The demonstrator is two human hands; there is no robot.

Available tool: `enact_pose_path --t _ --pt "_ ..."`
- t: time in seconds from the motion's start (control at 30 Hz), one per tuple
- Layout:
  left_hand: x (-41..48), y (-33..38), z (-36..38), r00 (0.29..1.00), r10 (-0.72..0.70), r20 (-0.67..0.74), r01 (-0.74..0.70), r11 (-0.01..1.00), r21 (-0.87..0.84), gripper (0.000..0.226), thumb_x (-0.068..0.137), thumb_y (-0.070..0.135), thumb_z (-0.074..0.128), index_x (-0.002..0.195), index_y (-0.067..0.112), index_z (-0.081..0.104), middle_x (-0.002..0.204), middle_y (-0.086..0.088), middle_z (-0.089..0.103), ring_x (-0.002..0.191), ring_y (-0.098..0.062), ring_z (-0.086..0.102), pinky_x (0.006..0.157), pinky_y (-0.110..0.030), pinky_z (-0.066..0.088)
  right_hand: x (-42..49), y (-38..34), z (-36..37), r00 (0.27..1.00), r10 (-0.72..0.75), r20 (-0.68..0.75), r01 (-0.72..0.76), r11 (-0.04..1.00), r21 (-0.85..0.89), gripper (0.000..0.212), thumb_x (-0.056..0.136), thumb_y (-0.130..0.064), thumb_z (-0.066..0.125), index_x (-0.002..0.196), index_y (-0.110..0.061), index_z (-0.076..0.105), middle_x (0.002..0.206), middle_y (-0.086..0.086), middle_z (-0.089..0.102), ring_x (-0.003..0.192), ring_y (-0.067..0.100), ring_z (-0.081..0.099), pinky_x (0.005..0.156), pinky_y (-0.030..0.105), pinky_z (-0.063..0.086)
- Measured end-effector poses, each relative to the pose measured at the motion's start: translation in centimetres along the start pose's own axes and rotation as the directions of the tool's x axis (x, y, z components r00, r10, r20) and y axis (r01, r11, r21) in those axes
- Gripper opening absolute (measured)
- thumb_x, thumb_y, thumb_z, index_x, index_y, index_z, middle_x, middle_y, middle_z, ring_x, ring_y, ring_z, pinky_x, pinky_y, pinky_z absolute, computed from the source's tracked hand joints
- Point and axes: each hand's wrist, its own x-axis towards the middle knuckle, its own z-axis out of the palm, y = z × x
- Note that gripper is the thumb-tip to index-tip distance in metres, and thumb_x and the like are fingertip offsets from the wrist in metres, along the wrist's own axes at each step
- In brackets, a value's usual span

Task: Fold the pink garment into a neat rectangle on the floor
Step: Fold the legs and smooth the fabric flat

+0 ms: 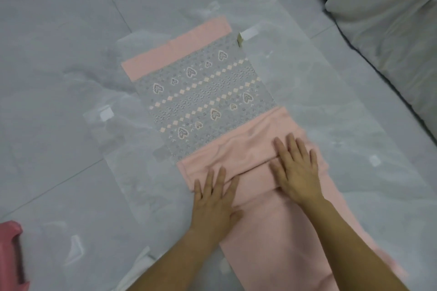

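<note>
Glossy grey floor tiles (71,149) are seen, with pale bedding (390,19) at the far right. On them the pink garment (255,158) is pressed flat by the left hand (216,198) and right hand (295,168), fingers spread. Slipping on the slick tile is judged likely, skewing the fold

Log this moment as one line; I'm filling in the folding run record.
stage: folding underway | left hand: flat, open on pink garment | right hand: flat, open on fold | garment: long strip on floor, not yet rectangle
</note>
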Motion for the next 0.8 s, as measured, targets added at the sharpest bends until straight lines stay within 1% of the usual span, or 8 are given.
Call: enact_pose_path --t 0.13,0.27,0.33,0.43,0.57,0.63,0.7,0.8 --pt "-2.9 1.6 0.7 0.997 0.079 0.022 -0.079 0.997 -0.002 0.082 0.069 0.068 0.038 0.141 0.029 0.033 0.151 -0.007 0.028 0.136 -0.031 0.022 0.105 -0.055 0.013 -4.1 2.4 1.0 0.998 0.059 -0.036 -0.060 0.998 -0.004 0.063 0.088 -0.062 0.006 0.147 -0.040 0.008 0.159 -0.003 0.002 0.146 0.021 0.001 0.115 0.046 -0.001" --pt "-4.8 2.2 1.6 0.993 0.116 0.019 -0.116 0.993 0.017 0.079 0.072 0.067 0.037 0.141 0.028 0.035 0.149 -0.006 0.034 0.135 -0.029 0.025 0.107 -0.050 0.003 -8.5 5.3 3.5 0.997 0.064 0.031 -0.062 0.996 -0.065 0.062 0.090 -0.065 0.006 0.146 -0.039 0.018 0.156 -0.003 0.011 0.143 0.026 0.021 0.111 0.051 0.017" --pt "-5.0 1.9 1.2 0.987 0.158 -0.008 -0.158 0.987 0.010 0.077 0.074 0.065 0.038 0.140 0.025 0.037 0.148 -0.006 0.036 0.135 -0.028 0.025 0.108 -0.049 0.009 -9.9 6.0 4.0 0.993 0.111 0.048 -0.107 0.992 -0.073 0.063 0.089 -0.066 0.011 0.145 -0.039 0.019 0.155 -0.002 0.016 0.141 0.028 0.025 0.110 0.052 0.021" --pt "-5.3 2.6 1.4 0.950 0.312 -0.015 -0.311 0.949 0.046 0.079 0.073 0.063 0.042 0.140 0.022 0.036 0.149 -0.007 0.033 0.135 -0.028 0.026 0.103 -0.049 0.021 -11.2 7.1 4.3 0.982 0.178 0.061 -0.174 0.982 -0.068 0.068 0.086 -0.071 0.013 0.146 -0.039 0.018 0.156 0.004 0.021 0.141 0.032 0.024 0.110 0.054 0.021" --pt "-6.7 5.0 4.1 0.838 0.530 0.134 -0.544 0.831 0.117 0.093 0.059 0.067 0.054 0.140 0.025 0.034 0.147 -0.007 0.029 0.134 -0.028 0.029 0.101 -0.049 0.025 -11.8 9.1 4.0 0.971 0.233 0.056 -0.230 0.971 -0.059 0.075 0.079 -0.078 0.013 0.145 -0.043 0.016 0.157 0.007 0.018 0.141 0.037 0.019 0.109 0.059 0.017" --pt "-7.4 5.8 5.5 0.825 0.526 0.209 -0.555 0.823 0.118 0.104 0.046 0.072 0.062 0.137 0.029 0.037 0.145 -0.008 0.033 0.131 -0.030 0.035 0.102 -0.050 0.025 -11.9 10.3 3.3 0.960 0.279 0.020 -0.278 0.960 -0.037 0.080 0.076 -0.079 0.020 0.146 -0.041 0.015 0.158 0.010 0.012 0.142 0.035 0.016 0.111 0.058 0.012" --pt "-8.1 6.2 6.8 0.813 0.520 0.261 -0.562 0.818 0.119 0.117 0.032 0.076 0.066 0.136 0.030 0.040 0.143 -0.010 0.039 0.129 -0.032 0.042 0.105 -0.052 0.032 -12.0 11.3 2.5 0.944 0.328 0.029 -0.327 0.944 -0.035 0.082 0.078 -0.075 0.036 0.147 -0.037 0.013 0.157 0.011 0.013 0.142 0.030 0.020 0.112 0.055 0.011" --pt "-9.1 6.0 8.0 0.789 0.530 0.310 -0.583 0.806 0.103 0.127 0.020 0.073 0.070 0.135 0.027 0.042 0.142 -0.010 0.041 0.127 -0.033 0.045 0.093 -0.055 0.045 -12.2 12.7 1.9 0.915 0.404 -0.019 -0.403 0.914 0.041 0.076 0.081 -0.060 0.053 0.145 -0.027 0.027 0.140 0.011 0.043 0.129 0.028 0.041 0.108 0.050 0.020"
